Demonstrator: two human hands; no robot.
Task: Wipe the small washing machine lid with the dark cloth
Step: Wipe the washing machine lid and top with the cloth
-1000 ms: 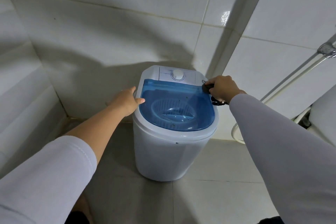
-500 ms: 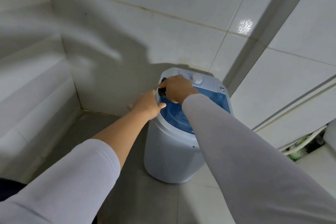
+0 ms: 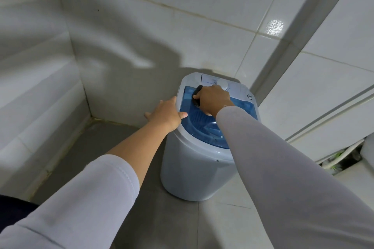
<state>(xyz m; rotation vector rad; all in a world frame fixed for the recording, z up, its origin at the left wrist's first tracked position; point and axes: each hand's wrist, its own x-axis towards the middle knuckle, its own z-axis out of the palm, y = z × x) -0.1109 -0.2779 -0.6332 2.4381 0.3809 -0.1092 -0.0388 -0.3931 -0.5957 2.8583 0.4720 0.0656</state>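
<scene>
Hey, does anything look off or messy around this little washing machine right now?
Nothing stands out. The washing machine stands upright in the corner, its blue lid shut and unbroken. The right hand presses the dark cloth on it; the left hand steadies the rim. No spills show on the floor.

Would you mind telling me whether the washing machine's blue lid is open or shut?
Shut: the blue lid lies flat within the white rim, no raised edge.

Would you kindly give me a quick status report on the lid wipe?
Right hand shut on dark cloth, pressed on blue lid near the back. Left hand open, bracing the washer's rim. Nothing in the way.
</scene>
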